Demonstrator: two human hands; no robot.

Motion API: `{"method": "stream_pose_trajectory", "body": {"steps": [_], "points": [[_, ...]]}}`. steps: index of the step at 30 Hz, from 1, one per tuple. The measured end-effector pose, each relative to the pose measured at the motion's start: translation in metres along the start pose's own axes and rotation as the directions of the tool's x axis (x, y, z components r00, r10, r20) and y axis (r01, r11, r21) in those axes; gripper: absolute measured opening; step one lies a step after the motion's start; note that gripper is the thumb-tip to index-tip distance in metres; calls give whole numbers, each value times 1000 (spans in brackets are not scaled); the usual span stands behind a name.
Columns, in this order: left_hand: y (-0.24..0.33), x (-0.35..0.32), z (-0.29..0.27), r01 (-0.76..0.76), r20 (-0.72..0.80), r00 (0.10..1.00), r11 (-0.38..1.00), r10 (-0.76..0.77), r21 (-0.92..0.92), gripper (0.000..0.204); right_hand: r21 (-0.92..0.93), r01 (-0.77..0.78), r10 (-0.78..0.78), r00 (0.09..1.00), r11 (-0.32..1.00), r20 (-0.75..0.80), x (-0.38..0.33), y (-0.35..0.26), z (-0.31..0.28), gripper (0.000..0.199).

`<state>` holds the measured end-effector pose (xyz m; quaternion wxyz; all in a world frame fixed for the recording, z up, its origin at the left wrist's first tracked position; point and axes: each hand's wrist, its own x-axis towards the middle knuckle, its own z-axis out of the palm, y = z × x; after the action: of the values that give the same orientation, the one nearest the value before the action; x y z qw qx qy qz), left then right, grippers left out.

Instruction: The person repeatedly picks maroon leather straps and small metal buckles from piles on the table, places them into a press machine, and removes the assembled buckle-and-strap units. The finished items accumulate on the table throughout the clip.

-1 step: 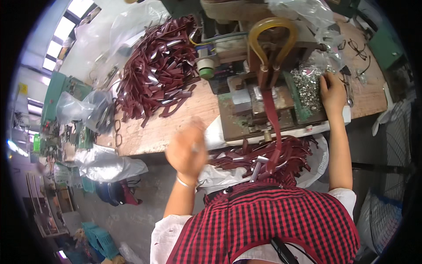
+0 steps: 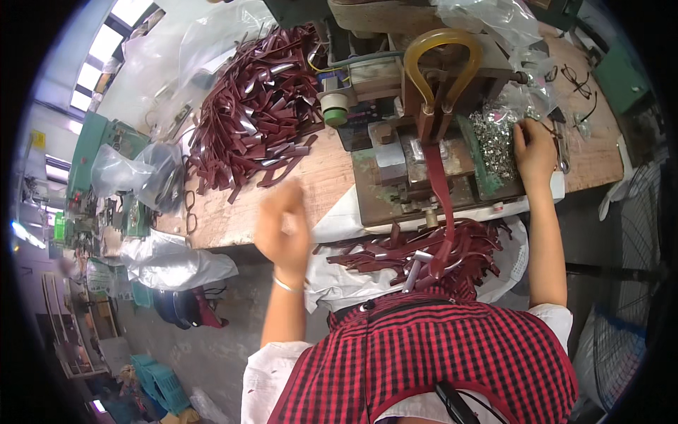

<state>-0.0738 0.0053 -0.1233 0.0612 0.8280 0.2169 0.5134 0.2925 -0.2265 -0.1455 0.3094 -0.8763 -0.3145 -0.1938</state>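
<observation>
My left hand (image 2: 282, 226) is in the air over the front edge of the wooden table, left of the press. Motion smears its fingers, and nothing shows clearly in them. At the right, my right hand (image 2: 537, 155) rests against a heap of small shiny metal pieces (image 2: 494, 145), its fingers curled inward; what they hold, if anything, is hidden. Between the hands stands a bench press (image 2: 424, 169) with a looped amber tube (image 2: 445, 42) on it. One dark red strip (image 2: 441, 191) hangs from its tool area down to a pile of similar strips (image 2: 424, 258) at my lap.
A large heap of dark red strips (image 2: 254, 113) covers the table's back left. A white knob with a green base (image 2: 335, 109) sits beside the press. Eyeglass frames (image 2: 575, 81) lie at the far right, near clear plastic bags (image 2: 487, 21). A fan guard (image 2: 618, 283) stands at right.
My left hand has shifted a little to the left, away from the press. The right hand stays at the metal pieces. A steel block on the press's left side looks changed in position.
</observation>
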Motion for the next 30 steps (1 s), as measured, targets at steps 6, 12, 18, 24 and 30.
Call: {"method": "stream_pose_trajectory", "body": {"steps": [6,12,18,24,30], "points": [[-106,21,-4,-13,233,970,941,-71,338,7,170,141,-127,988,975,-86,-13,-40,13,15],[-164,25,31,-282,432,902,747,-7,602,20,523,-119,139,990,844,2,-22,-38,-2,16],[-168,4,26,-177,409,912,904,3,389,19,721,-254,316,947,644,52,-52,-9,-38,16],[-109,23,59,-308,403,904,871,143,383,18,801,-127,-114,965,586,237,-27,-122,-54,13],[-100,41,59,-217,213,968,861,131,459,13,915,-216,-13,972,339,234,-32,-164,-16,21]]}}
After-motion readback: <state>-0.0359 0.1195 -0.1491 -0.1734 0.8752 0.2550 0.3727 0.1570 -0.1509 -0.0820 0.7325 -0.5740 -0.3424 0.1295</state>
